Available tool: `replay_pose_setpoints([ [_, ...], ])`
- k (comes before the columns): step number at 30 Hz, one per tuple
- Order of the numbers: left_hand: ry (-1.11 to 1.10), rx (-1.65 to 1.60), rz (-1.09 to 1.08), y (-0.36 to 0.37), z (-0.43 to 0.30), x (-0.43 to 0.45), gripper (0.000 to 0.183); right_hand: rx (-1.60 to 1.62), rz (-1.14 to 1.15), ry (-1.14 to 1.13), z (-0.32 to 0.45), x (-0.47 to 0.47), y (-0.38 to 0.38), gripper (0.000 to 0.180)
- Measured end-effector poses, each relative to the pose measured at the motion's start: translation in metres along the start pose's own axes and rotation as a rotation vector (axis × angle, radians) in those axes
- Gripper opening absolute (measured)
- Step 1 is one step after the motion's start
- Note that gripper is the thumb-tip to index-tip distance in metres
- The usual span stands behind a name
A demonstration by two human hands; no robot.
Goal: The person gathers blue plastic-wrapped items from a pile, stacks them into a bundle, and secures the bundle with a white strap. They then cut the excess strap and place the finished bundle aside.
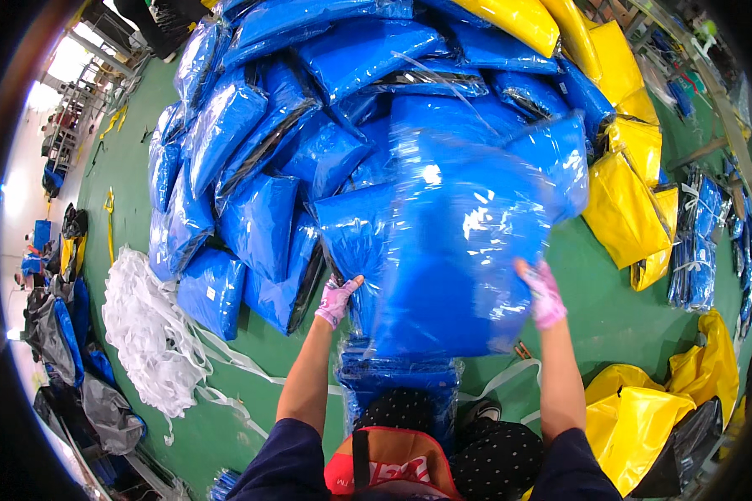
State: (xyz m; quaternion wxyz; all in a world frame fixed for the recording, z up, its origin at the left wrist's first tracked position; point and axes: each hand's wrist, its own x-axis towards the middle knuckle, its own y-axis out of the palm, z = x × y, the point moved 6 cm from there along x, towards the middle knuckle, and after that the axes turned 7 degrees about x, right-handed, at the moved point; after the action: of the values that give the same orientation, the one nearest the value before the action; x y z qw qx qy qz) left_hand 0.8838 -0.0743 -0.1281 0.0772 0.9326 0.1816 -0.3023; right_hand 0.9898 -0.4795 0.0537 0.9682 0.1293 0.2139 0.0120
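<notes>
My right hand (544, 297), in a pink patterned glove with bare fingertips, grips the right edge of a large blue package (457, 250) in clear plastic film. Motion blurs that package. My left hand (338, 302), gloved alike, holds the near edge of another film-wrapped blue package (354, 228), its thumb on top and its other fingers hidden. The large package overlaps this one. Close in front of my body, a stack of flat film-wrapped blue packs (401, 374) lies partly beneath the large package. A heap of wrapped blue packages (263, 219) rises just beyond my hands.
White strapping (153, 338) lies tangled at left, with loose strands crossing the green floor (608, 313). Yellow packages (626, 213) border the heap at right. Tied blue bundles (695, 244) lie farther right, and yellow sheeting (639, 432) is at lower right. A person's legs (147, 28) show at upper left.
</notes>
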Motion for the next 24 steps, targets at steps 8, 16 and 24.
replay_pose_setpoints([
  [8, -0.123, -0.579, 0.173, 0.023, -0.053, -0.035, 0.055, -0.382, 0.34, -0.008, -0.086, 0.073, 0.109, 0.053],
  [16, -0.019, 0.04, 0.195, -0.016, -0.029, -0.02, 0.068, -0.673, 0.16, 0.034, -0.116, 0.078, 0.124, 0.086],
  [24, 0.208, 0.093, -0.07, 0.05, -0.217, -0.115, 0.076, -0.002, 0.51, -0.152, 0.039, 0.024, 0.147, 0.071],
])
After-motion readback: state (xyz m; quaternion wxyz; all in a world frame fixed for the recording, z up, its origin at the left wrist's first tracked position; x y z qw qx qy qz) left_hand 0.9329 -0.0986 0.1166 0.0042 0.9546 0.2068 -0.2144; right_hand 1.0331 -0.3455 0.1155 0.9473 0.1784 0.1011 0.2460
